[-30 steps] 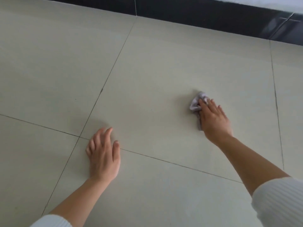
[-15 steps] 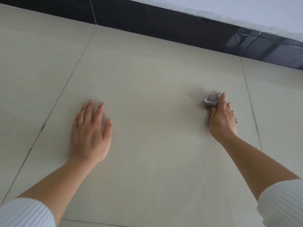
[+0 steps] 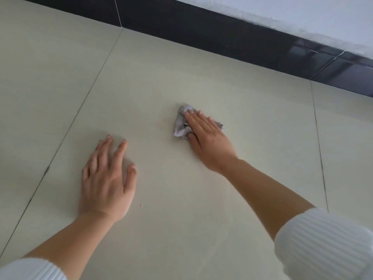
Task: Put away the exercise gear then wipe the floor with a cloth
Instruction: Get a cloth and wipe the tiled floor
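Cloth (image 3: 180, 126) is lying crumpled on the floor (image 3: 181, 229), right of centre, and the right hand (image 3: 207, 138) is pressing it down with straight, close-set fingers rather than pinching it. The left hand (image 3: 107, 178) is resting flat, fingers spread, nearer and to the left. Wiping well is probably calling for even pressure, overlapping strokes and a less bunched cloth.

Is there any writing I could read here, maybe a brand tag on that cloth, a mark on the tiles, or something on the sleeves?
No readable text anywhere in this view.
The cloth under the right hand: no tag, print or logo showing.
The floor tiles, where the left hand lies flat: plain, only grout lines.
The dark skirting, wall and white ribbed sleeve: no words, numbers or signs.
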